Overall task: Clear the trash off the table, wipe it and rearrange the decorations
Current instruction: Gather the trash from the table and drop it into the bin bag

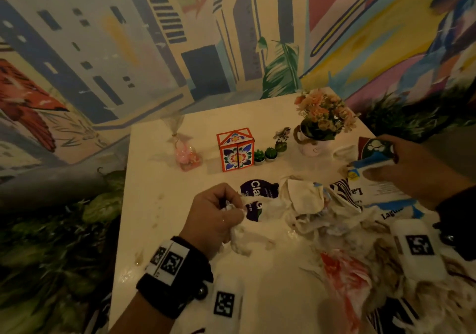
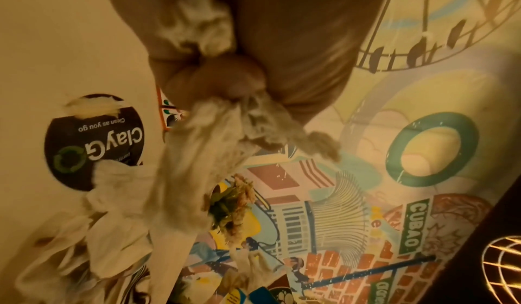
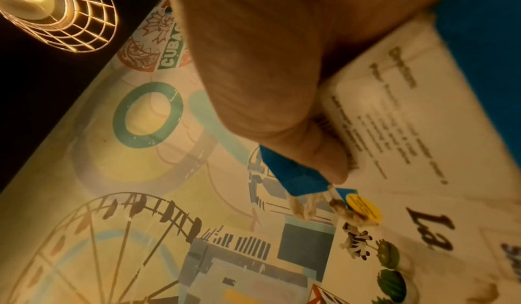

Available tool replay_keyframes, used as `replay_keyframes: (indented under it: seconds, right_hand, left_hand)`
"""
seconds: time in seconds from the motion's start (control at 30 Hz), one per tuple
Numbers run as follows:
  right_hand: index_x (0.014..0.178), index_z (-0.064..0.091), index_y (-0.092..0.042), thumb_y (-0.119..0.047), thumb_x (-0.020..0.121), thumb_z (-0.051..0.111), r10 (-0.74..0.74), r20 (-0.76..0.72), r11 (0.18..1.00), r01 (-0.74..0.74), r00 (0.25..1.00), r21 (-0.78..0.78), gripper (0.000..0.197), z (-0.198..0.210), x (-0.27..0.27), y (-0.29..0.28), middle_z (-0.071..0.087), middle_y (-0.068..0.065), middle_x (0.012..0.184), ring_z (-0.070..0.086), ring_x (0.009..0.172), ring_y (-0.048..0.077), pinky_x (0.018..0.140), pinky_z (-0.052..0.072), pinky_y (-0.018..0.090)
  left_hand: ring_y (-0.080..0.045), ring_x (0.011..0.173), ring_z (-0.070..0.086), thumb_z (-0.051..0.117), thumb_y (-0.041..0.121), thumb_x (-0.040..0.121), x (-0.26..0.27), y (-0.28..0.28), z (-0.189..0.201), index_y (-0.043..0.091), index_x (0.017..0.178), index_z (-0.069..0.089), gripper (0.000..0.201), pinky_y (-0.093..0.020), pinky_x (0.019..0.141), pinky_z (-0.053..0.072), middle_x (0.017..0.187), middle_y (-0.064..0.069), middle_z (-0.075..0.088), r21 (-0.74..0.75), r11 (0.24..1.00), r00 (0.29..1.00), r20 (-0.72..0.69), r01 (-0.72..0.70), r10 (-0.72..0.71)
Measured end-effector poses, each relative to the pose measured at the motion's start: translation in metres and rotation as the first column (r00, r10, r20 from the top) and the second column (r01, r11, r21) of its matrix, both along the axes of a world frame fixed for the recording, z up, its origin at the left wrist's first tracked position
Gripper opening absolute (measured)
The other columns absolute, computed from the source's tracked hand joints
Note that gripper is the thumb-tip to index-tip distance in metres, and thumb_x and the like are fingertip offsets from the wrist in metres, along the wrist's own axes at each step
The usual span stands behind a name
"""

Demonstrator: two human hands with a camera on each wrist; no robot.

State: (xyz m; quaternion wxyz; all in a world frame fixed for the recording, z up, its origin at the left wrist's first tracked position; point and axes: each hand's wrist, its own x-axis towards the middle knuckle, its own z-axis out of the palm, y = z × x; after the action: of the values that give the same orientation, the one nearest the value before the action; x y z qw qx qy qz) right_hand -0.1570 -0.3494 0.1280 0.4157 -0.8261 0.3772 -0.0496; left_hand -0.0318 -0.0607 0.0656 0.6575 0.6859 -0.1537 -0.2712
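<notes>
My left hand (image 1: 228, 208) grips a crumpled white tissue (image 1: 239, 235) near the middle of the white table (image 1: 159, 199); the left wrist view shows the tissue (image 2: 197, 144) bunched in the curled fingers (image 2: 222, 74). My right hand (image 1: 381, 164) holds a blue and white carton (image 1: 377, 153) at the table's right side, thumb (image 3: 282, 112) pressed on the carton (image 3: 423, 112). A heap of tissues and printed wrappers (image 1: 322, 204) lies between both hands. Behind stand an orange patterned house box (image 1: 235, 150), small cacti (image 1: 266, 154), a cow figure (image 1: 282, 135) and a flower mug (image 1: 319, 127).
A pink sweets bag (image 1: 186, 152) lies at the back left of the table. A round purple ClayGo sticker (image 1: 258, 189) is on the tabletop. Red and white wrappers (image 1: 342, 274) cover the near right. Painted walls close the back; green plants (image 1: 64, 230) border the left edge.
</notes>
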Motion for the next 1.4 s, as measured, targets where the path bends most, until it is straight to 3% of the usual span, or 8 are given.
replay_keyframes:
  seconds: [0.13, 0.43, 0.73, 0.9, 1.0, 1.1, 1.27, 1.4]
  right_hand:
    - [0.117, 0.056, -0.018, -0.003, 0.078, 0.072, 0.009, 0.06, 0.999, -0.012, 0.998, 0.052, 0.044, 0.006, 0.007, 0.001, 0.063, 0.008, 0.11, 0.058, 0.098, 0.031, 0.089, 0.048, 0.048]
    - [0.104, 0.061, -0.012, 0.004, 0.08, 0.064, 0.093, 0.281, 0.968, -0.153, 0.955, 0.198, 0.029, 0.031, 0.042, 0.044, 0.064, 0.002, 0.089, 0.062, 0.081, 0.023, 0.074, 0.048, 0.041]
    - [0.112, 0.061, -0.019, 0.002, 0.075, 0.071, 0.278, 0.259, 0.87, -0.357, 0.925, 0.339, 0.044, -0.011, 0.114, 0.195, 0.072, 0.009, 0.1, 0.069, 0.088, 0.032, 0.078, 0.056, 0.049]
    - [0.104, 0.061, -0.023, 0.003, 0.076, 0.07, 0.318, 0.225, 0.854, -0.381, 0.921, 0.355, 0.039, -0.035, 0.152, 0.304, 0.072, 0.007, 0.096, 0.069, 0.086, 0.028, 0.079, 0.057, 0.046]
    - [0.106, 0.06, -0.021, 0.005, 0.077, 0.067, 0.302, 0.218, 0.834, -0.368, 0.928, 0.41, 0.039, -0.046, 0.171, 0.365, 0.071, 0.006, 0.095, 0.07, 0.083, 0.025, 0.074, 0.058, 0.042]
    - [0.096, 0.06, -0.022, 0.009, 0.078, 0.064, 0.249, 0.239, 0.799, -0.339, 0.939, 0.498, 0.036, -0.062, 0.188, 0.422, 0.072, 0.005, 0.089, 0.071, 0.075, 0.019, 0.066, 0.059, 0.035]
    - [0.117, 0.057, -0.008, 0.008, 0.079, 0.064, 0.095, 0.185, 0.732, -0.194, 0.978, 0.653, 0.042, -0.111, 0.21, 0.502, 0.069, 0.015, 0.107, 0.068, 0.094, 0.033, 0.081, 0.056, 0.049]
    - [0.098, 0.061, -0.017, 0.007, 0.077, 0.068, -0.044, 0.052, 0.694, -0.007, 0.998, 0.72, 0.033, -0.184, 0.219, 0.548, 0.068, 0.015, 0.106, 0.066, 0.093, 0.035, 0.084, 0.053, 0.054]
  left_hand:
    - [-0.022, 0.056, 0.042, 0.059, -0.003, 0.056, 0.005, 0.018, 0.009, 0.016, 0.057, 0.06, 0.019, -0.035, 0.055, 0.035, 0.065, -0.009, 0.06, 0.012, 0.998, 0.996, 0.068, -0.062, 0.061]
    - [-0.022, 0.043, 0.038, 0.062, 0.001, 0.058, 0.007, 0.085, 0.003, 0.014, 0.056, 0.058, 0.014, -0.019, 0.04, 0.032, 0.064, -0.019, 0.052, 0.072, 0.969, 0.969, 0.093, -0.235, 0.228]
    - [-0.015, 0.054, 0.047, 0.068, -0.002, 0.061, 0.041, 0.223, -0.021, 0.007, 0.06, 0.057, 0.014, -0.024, 0.051, 0.043, 0.056, -0.003, 0.057, 0.187, 0.908, 0.916, 0.224, -0.375, 0.332]
    - [-0.013, 0.053, 0.047, 0.066, -0.011, 0.072, 0.081, 0.317, -0.041, 0.004, 0.064, 0.057, 0.019, -0.023, 0.051, 0.042, 0.063, -0.015, 0.054, 0.344, 0.879, 0.93, 0.279, -0.331, 0.24]
    - [-0.002, 0.043, 0.042, 0.067, -0.008, 0.075, 0.103, 0.368, -0.053, 0.004, 0.064, 0.056, 0.019, -0.015, 0.043, 0.04, 0.058, -0.006, 0.049, 0.411, 0.867, 0.95, 0.248, -0.282, 0.192]
    - [-0.01, 0.039, 0.043, 0.068, -0.004, 0.075, 0.123, 0.413, -0.073, 0.004, 0.066, 0.057, 0.017, -0.025, 0.04, 0.041, 0.053, -0.003, 0.047, 0.458, 0.852, 0.965, 0.184, -0.252, 0.187]
    - [-0.01, 0.033, 0.041, 0.066, -0.005, 0.078, 0.144, 0.465, -0.121, 0.003, 0.067, 0.056, 0.018, -0.023, 0.037, 0.039, 0.049, -0.001, 0.044, 0.52, 0.83, 0.977, 0.059, -0.204, 0.203]
    - [-0.01, 0.035, 0.042, 0.063, -0.006, 0.08, 0.148, 0.485, -0.177, 0.006, 0.064, 0.055, 0.021, -0.023, 0.038, 0.038, 0.049, -0.003, 0.046, 0.6, 0.778, 0.964, -0.043, -0.186, 0.264]
